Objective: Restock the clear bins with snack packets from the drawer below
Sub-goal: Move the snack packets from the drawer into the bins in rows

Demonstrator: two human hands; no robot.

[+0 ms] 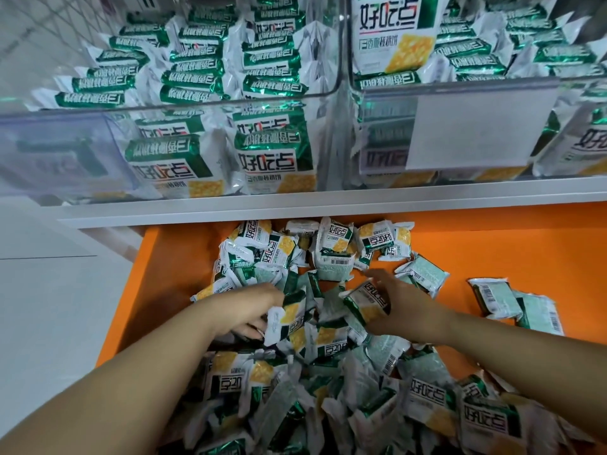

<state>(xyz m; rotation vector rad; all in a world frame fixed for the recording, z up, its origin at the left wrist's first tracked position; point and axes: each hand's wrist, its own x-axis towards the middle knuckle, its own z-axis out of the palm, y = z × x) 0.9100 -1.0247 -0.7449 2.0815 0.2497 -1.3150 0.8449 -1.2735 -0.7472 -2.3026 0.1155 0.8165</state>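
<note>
Snack packets (328, 338) mid drawer (492, 247), room R side, R hand (405, 311) grips one, L hand (251, 307) grip unclear.

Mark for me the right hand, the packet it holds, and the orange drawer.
right hand (410, 311), head view, on the back of the hand.
held packet (363, 302), head view, on its printed front face.
orange drawer (492, 244), head view, on the bare floor at the far right.

Two clear bins sit far, left (197, 108) and right (460, 87). One orange drawer (492, 244) lies near. Two hands, left (259, 310) and right (404, 300). Snack packets (331, 254): too many to count.
</note>
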